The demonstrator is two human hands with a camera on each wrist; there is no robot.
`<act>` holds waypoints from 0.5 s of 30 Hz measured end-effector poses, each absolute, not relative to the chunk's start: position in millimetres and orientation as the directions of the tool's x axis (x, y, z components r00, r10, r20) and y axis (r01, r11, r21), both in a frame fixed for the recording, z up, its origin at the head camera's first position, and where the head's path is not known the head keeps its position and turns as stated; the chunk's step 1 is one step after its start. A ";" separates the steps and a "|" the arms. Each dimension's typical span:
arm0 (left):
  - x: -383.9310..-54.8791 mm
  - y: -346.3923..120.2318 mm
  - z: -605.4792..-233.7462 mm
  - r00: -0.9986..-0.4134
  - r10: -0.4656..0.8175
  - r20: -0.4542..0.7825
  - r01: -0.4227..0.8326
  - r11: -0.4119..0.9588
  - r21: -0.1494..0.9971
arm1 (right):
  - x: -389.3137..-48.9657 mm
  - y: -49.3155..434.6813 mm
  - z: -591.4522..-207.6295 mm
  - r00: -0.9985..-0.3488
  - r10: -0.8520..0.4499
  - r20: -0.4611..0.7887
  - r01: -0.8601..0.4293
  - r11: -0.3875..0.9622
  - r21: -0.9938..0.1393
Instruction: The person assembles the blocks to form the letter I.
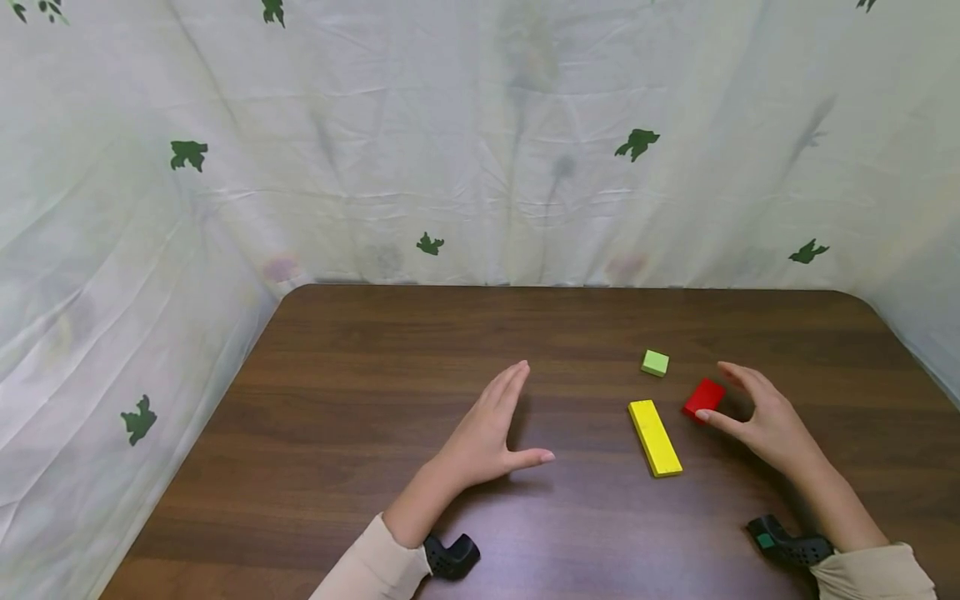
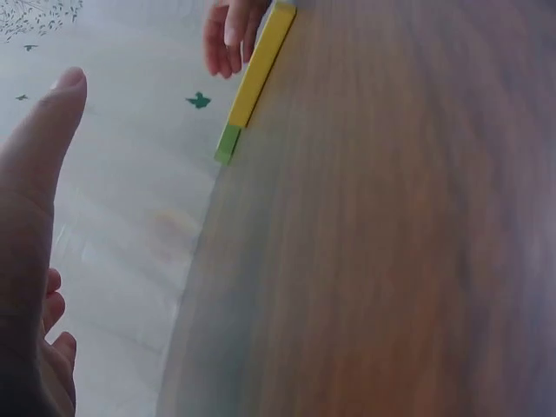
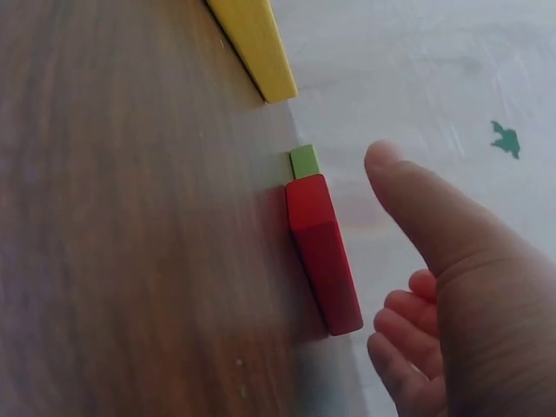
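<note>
A red block point(image 1: 705, 397) lies on the table to the right, with my right hand point(image 1: 768, 423) around its right side, thumb and fingers spread apart. In the right wrist view the red block point(image 3: 321, 261) stands out beside that thumb, and nothing is gripped. Left of it lies a long yellow block point(image 1: 656, 438), pointing toward me at a slant. Farther back sits a small light green block point(image 1: 655, 363). My left hand point(image 1: 483, 437) hovers over the middle of the table, fingers extended and thumb pointing toward the yellow block, holding nothing.
The brown wooden table point(image 1: 337, 375) has rounded far corners. Behind and beside it hangs a pale cloth point(image 1: 480, 150) with green bird shapes. Each wrist wears a black device, such as the left wristband point(image 1: 452, 557).
</note>
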State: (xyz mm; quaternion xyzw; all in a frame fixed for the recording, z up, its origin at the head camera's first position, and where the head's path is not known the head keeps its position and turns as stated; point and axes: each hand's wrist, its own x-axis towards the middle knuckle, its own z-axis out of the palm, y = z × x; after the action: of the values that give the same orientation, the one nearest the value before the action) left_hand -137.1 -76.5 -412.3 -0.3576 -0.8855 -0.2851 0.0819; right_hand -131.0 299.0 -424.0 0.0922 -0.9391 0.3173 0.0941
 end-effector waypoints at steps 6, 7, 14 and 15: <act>-134.2 -66.4 -417.8 -0.723 0.609 0.326 0.686 0.576 0.444 | -131.3 301.1 -428.3 -0.968 -0.130 0.214 -0.234 0.773 -0.590; -134.0 -64.5 -418.8 -0.721 0.612 0.324 0.688 0.576 0.442 | -131.3 301.3 -428.7 -0.969 -0.131 0.210 -0.233 0.773 -0.590; -133.0 -52.1 -422.3 -0.701 0.635 0.324 0.709 0.570 0.416 | -131.5 301.3 -429.9 -0.972 -0.136 0.193 -0.225 0.784 -0.579; -132.9 -50.5 -422.4 -0.697 0.639 0.325 0.713 0.571 0.407 | -131.5 301.3 -429.8 -0.972 -0.137 0.190 -0.224 0.784 -0.579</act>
State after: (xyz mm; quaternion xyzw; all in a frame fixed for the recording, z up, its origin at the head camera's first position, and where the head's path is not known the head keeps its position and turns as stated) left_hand -132.9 -50.5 -422.4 -0.3826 -0.8834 -0.2612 0.0706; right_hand -131.5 301.3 -429.8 0.0959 -0.9419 0.3145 0.0689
